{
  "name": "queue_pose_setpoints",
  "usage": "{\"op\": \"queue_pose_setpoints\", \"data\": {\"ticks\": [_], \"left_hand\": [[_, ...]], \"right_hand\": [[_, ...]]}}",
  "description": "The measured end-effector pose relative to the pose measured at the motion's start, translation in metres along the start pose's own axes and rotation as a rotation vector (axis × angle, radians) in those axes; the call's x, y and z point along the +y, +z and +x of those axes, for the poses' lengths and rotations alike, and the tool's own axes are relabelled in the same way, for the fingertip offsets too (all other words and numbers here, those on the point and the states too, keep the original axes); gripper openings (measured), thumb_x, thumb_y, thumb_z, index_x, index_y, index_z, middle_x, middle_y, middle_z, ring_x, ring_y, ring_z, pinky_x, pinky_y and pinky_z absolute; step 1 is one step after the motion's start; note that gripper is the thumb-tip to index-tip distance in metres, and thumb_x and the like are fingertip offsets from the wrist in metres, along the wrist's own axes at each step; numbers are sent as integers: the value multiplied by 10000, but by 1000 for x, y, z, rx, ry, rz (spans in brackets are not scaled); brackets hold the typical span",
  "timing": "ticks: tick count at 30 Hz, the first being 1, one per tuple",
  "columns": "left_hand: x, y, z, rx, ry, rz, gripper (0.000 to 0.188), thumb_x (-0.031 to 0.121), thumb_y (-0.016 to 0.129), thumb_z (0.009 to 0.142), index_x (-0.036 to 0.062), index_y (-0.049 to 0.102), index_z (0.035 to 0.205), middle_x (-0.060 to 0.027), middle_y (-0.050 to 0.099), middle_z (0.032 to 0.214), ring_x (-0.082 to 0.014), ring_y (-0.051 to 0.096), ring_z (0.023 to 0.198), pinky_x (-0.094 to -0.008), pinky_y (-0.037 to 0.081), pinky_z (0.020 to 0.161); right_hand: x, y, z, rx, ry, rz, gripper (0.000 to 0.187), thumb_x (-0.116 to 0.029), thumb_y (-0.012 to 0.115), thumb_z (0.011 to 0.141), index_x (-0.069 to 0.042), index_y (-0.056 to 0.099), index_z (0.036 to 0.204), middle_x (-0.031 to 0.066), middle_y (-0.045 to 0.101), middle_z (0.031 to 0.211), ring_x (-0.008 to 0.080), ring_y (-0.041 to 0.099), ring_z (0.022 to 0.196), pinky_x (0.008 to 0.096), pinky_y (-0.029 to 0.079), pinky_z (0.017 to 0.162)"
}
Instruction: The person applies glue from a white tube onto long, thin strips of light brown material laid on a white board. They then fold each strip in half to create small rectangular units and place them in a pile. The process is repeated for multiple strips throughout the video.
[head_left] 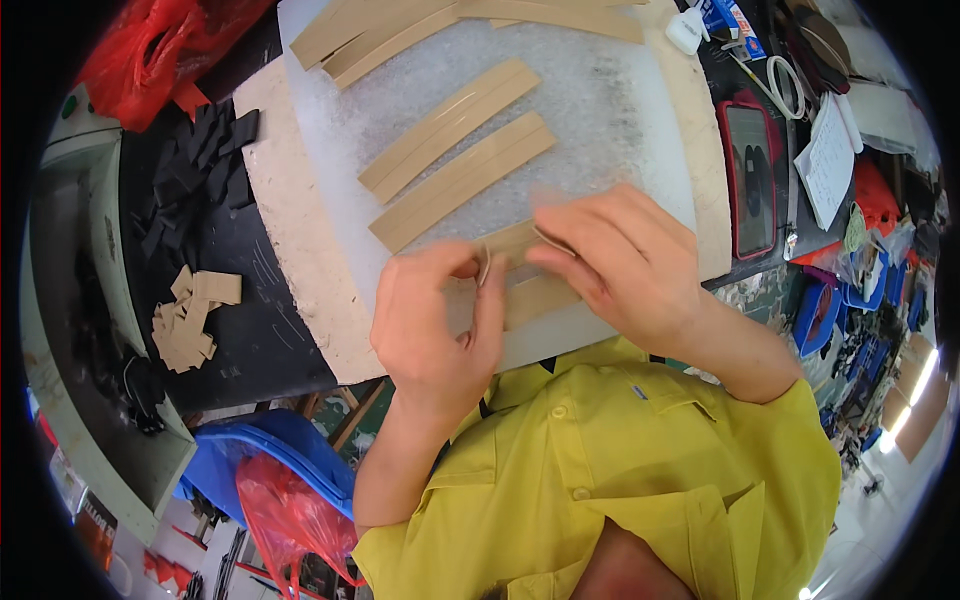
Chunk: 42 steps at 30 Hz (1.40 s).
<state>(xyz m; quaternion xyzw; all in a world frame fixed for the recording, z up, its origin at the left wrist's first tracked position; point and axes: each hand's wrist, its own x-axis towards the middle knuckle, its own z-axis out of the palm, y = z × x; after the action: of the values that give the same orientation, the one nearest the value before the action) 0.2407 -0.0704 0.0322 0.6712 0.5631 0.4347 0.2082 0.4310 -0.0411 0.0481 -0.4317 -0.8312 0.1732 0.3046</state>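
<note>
Both hands are over the near part of a whitish translucent sheet [640,110]. A tan strip [510,244] stretches between them. My left hand [435,310] pinches its left end between thumb and fingers, and that end curls up. At the other end my right hand [620,250] pinches the strip, also bent upward; its fingertips are slightly blurred. Just below lies another tan strip [540,300], partly covered by the hands. Farther off, two similar tan strips, an upper strip [450,130] and a lower strip [465,182], lie slanted side by side.
More tan strips [400,40] lie along the far edge. The sheet rests on a pale board [290,220]. Black pieces [200,165] and short tan pieces [195,320] are piled at left. A red-framed device [750,180], a notebook [828,160] and a white bottle [686,32] are at right.
</note>
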Motion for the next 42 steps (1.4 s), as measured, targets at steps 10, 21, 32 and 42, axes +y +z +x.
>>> {"op": "queue_pose_setpoints", "data": {"ticks": [10, 21, 32, 42], "left_hand": [[-12, -16, 5, -236, 221, 92, 429, -70, 748, 675, 14, 750, 1096, -139, 675, 1105, -314, 641, 925, -378, 542, 773], [-13, -14, 7, -260, 263, 126, 445, -73, 671, 647, -12, 749, 1081, -138, 673, 1113, -312, 631, 958, -388, 545, 802], [-3, -16, 6, -362, 355, 342, 426, -43, 682, 665, -67, 719, 1089, -160, 658, 1147, -322, 627, 1014, -383, 549, 814], [-21, -43, 29, -61, 34, 411, 294, 29, 764, 812, 95, 746, 1097, -79, 660, 1081, -256, 607, 965, -370, 427, 848]], "right_hand": [[3, -5, -21, -90, 18, 38, 483, 110, 696, 739, -36, 733, 1198, 97, 614, 1067, 229, 578, 868, 298, 512, 681], [1, -1, -20, -144, -19, -55, 540, 68, 670, 726, -33, 698, 1256, 77, 605, 1059, 222, 552, 840, 296, 487, 678], [-4, -4, -12, -219, -139, -261, 444, -88, 643, 774, 49, 646, 1197, 100, 606, 1096, 232, 551, 879, 336, 450, 698], [30, -8, 47, -54, -101, -119, 237, -30, 724, 758, -64, 699, 992, 39, 646, 991, 248, 590, 923, 396, 440, 787]]}}
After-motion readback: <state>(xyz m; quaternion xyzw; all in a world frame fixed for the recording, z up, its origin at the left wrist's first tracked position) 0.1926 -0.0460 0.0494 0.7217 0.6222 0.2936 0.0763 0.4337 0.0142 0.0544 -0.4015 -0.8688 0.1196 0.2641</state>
